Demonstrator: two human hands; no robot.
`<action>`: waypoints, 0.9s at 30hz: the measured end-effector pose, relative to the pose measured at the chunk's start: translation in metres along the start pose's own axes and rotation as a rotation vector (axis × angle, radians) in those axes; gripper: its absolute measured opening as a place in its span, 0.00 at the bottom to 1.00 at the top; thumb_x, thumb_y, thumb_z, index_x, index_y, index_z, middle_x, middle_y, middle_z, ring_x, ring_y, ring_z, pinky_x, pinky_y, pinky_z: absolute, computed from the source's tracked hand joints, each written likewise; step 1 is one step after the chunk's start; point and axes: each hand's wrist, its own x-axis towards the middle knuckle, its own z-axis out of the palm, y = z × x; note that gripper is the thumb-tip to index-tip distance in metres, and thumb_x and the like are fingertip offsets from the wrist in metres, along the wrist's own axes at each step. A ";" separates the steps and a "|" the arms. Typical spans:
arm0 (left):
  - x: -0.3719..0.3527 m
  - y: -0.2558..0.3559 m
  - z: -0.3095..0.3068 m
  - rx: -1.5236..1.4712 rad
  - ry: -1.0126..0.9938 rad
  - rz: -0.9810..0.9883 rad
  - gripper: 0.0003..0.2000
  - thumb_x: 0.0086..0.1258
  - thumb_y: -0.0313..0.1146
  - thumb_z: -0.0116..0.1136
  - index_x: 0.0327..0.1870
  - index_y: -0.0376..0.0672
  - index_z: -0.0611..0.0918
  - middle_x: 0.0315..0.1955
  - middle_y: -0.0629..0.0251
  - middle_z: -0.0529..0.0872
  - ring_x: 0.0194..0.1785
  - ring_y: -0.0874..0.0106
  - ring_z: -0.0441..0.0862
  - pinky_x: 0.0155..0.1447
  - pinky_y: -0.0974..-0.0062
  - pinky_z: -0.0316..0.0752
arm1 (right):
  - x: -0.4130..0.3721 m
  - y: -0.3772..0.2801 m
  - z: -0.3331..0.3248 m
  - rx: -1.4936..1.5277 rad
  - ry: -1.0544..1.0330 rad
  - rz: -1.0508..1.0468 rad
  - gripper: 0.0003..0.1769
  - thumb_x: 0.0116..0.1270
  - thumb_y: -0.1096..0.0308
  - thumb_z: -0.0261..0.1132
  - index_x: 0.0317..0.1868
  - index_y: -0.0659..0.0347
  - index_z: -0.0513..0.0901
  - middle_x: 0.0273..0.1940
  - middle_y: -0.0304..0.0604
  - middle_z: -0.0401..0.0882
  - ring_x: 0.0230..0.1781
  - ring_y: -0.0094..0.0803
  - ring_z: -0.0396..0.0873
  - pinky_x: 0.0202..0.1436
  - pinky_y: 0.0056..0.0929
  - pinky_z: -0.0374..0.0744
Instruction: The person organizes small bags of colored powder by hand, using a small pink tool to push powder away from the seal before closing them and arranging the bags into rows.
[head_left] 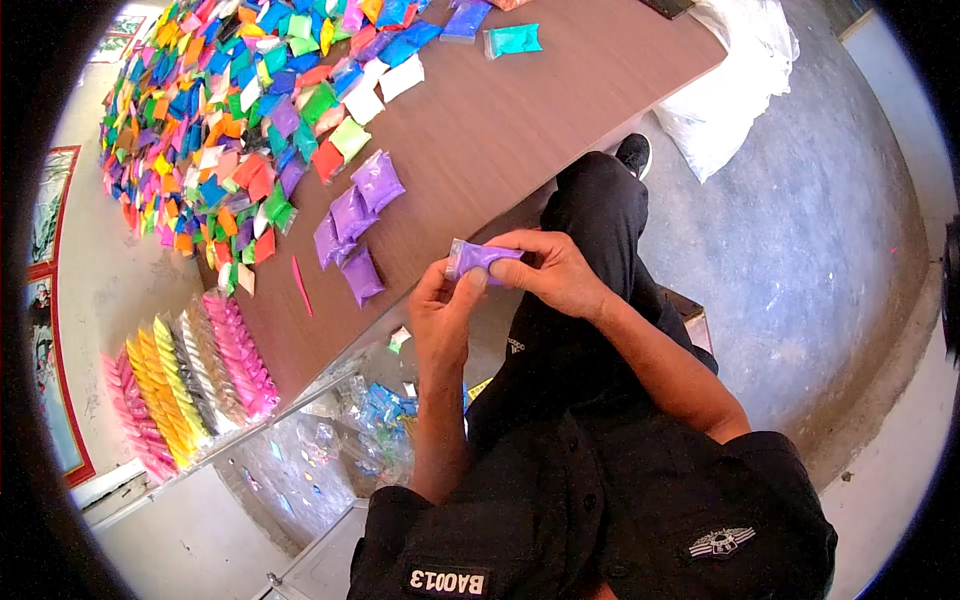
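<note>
A person in a dark shirt (590, 490) sits beside a brown table (500, 130), handling a small purple packet (480, 256) held between both hands, just off the table's edge near the lap. The left hand (438, 300) pinches the packet's left end between thumb and fingers; the right hand (562, 272) pinches its other end, the thumb across the front. Four more purple packets (350, 214) lie grouped on the tabletop, near a thin pink stick (302, 286). Beyond them spreads a large heap of multicolored packets (215, 130), while neat rows of packets (190, 385), pink, yellow and other colors, line the table's left corner.
</note>
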 end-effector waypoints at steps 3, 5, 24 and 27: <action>0.003 0.003 0.000 0.044 -0.022 0.037 0.09 0.70 0.30 0.69 0.47 0.37 0.86 0.37 0.73 0.86 0.39 0.82 0.80 0.46 0.80 0.75 | -0.001 0.000 -0.001 0.010 -0.020 0.047 0.13 0.71 0.69 0.69 0.52 0.65 0.87 0.45 0.36 0.85 0.46 0.21 0.80 0.52 0.24 0.79; 0.002 0.012 -0.001 0.096 -0.042 0.075 0.09 0.71 0.30 0.69 0.47 0.37 0.86 0.36 0.74 0.86 0.39 0.82 0.79 0.46 0.80 0.74 | -0.002 0.001 -0.001 -0.017 -0.006 0.030 0.13 0.71 0.69 0.69 0.52 0.65 0.87 0.45 0.36 0.85 0.46 0.20 0.80 0.51 0.24 0.79; -0.003 0.006 0.006 0.258 -0.105 0.040 0.09 0.73 0.30 0.66 0.48 0.35 0.86 0.39 0.74 0.86 0.42 0.82 0.80 0.50 0.80 0.74 | -0.006 0.002 0.001 0.125 0.007 0.044 0.12 0.74 0.68 0.68 0.53 0.66 0.85 0.42 0.33 0.85 0.43 0.18 0.80 0.51 0.23 0.80; -0.006 0.004 0.009 0.222 -0.112 0.040 0.07 0.73 0.29 0.67 0.45 0.35 0.85 0.36 0.75 0.84 0.39 0.84 0.77 0.45 0.82 0.72 | -0.005 0.006 -0.001 0.075 0.008 -0.007 0.11 0.74 0.68 0.67 0.51 0.65 0.86 0.41 0.32 0.85 0.42 0.18 0.80 0.50 0.22 0.79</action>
